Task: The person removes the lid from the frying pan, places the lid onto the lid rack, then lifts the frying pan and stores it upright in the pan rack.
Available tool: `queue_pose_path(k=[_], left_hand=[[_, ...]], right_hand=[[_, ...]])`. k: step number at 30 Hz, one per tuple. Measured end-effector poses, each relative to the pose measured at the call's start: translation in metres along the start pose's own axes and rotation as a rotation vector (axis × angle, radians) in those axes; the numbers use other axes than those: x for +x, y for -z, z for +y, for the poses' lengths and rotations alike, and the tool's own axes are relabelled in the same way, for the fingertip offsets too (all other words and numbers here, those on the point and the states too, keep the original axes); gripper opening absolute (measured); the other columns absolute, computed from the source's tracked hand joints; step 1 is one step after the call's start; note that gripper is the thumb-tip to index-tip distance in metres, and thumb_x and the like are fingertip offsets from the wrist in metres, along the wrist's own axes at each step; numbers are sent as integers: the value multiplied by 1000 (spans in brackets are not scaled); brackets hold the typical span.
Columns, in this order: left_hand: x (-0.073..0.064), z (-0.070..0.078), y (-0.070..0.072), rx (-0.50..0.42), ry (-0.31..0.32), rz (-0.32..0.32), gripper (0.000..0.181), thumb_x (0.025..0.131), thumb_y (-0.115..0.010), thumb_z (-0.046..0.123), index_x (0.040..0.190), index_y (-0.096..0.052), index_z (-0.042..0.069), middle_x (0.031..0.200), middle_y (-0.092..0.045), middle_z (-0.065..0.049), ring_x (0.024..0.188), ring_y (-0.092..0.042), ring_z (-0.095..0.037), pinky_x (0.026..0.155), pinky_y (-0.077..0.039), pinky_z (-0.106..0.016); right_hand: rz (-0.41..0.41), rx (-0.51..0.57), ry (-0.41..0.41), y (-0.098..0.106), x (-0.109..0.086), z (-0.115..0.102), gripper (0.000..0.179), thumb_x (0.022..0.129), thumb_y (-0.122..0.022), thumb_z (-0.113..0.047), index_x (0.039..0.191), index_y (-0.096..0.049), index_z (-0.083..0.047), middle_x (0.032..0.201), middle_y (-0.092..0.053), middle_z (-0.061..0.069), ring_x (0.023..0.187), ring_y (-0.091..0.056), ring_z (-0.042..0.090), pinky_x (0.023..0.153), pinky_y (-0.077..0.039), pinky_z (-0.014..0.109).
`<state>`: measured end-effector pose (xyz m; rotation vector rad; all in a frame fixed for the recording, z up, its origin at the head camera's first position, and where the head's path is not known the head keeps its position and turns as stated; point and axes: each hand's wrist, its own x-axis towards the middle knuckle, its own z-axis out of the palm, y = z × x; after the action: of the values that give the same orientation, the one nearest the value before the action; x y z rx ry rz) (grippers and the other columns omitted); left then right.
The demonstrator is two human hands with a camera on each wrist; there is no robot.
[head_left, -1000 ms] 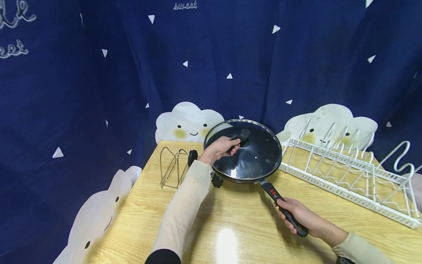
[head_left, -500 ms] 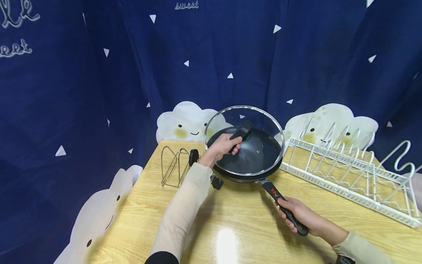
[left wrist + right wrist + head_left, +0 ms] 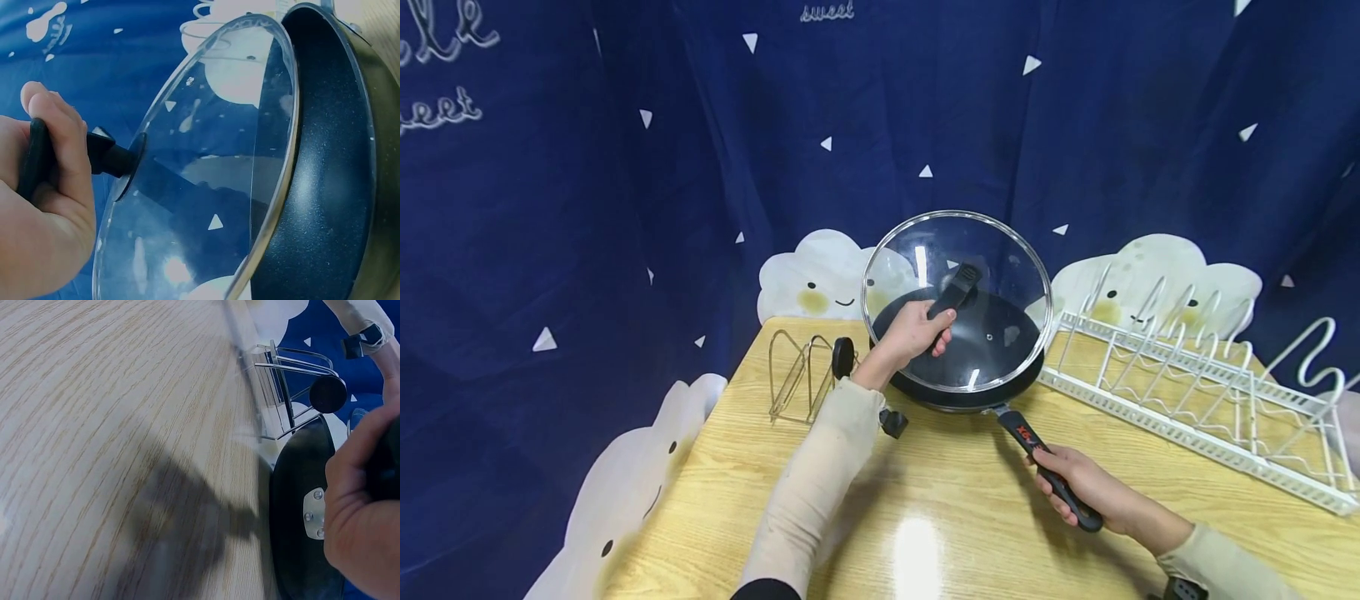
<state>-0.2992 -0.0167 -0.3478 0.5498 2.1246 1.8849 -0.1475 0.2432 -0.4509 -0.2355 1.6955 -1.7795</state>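
Observation:
My left hand [image 3: 917, 329] grips the black handle [image 3: 957, 292] of a round glass lid [image 3: 992, 250] with a metal rim. The lid is tilted up above a dark frying pan [image 3: 1030, 379], and a gap shows between rim and pan in the left wrist view. The pan's dark speckled inside [image 3: 325, 187] is visible there. My right hand [image 3: 1078, 487] holds the pan's long black handle [image 3: 1021, 433], which bears red lettering. The right wrist view shows the riveted handle bracket [image 3: 314, 514] on the pan's outer wall.
Left of the pan stands a small metal wire rack [image 3: 797, 379] with a black round knob [image 3: 843, 357] on its right side. A long white dish rack [image 3: 1195, 429] runs along the right. A blue curtain [image 3: 850, 192] hangs behind the wooden table [image 3: 970, 517].
My left hand has lifted the glass lid off the pan, tilting it up with its far edge rising. The right hand keeps its hold on the pan handle, nearly still.

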Motion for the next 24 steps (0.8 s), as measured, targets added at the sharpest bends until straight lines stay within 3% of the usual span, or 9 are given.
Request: queue_pose_path(k=[8, 12, 14, 24], left_hand=[[-7, 4, 0, -14, -71, 3, 18, 99, -50, 13, 104, -49, -5, 57, -53, -2, 42, -48, -8, 47, -46, -24], [-12, 6, 2, -17, -48, 4, 50, 98, -51, 15, 136, -32, -13, 57, -54, -2, 42, -49, -8, 49, -49, -25], [-15, 8, 3, -19, -37, 12, 61, 98, -52, 16, 142, -20, -13, 58, -55, -2, 42, -50, -8, 50, -50, -25], [-27, 18, 12, 66, -93, 52, 53, 99, -52, 20, 136, -33, -11, 60, -56, -6, 44, -51, -9, 54, -51, -26]], right_hand=[[27, -34, 1, -1, -1, 0, 37, 103, -36, -37, 109, -41, 0, 72, -48, -2, 45, -48, 3, 42, -44, 20], [36, -56, -3, -3, -2, 0, 38, 103, -37, -37, 110, -39, 1, 72, -47, -2, 44, -47, 3, 42, -43, 20], [32, -61, 0, -3, -2, 0, 38, 103, -37, -37, 110, -39, 1, 72, -47, -2, 44, -47, 3, 42, -44, 20], [14, -76, 24, -1, -3, -1, 42, 103, -36, -38, 114, -38, 3, 75, -50, -2, 46, -50, 4, 44, -46, 20]])
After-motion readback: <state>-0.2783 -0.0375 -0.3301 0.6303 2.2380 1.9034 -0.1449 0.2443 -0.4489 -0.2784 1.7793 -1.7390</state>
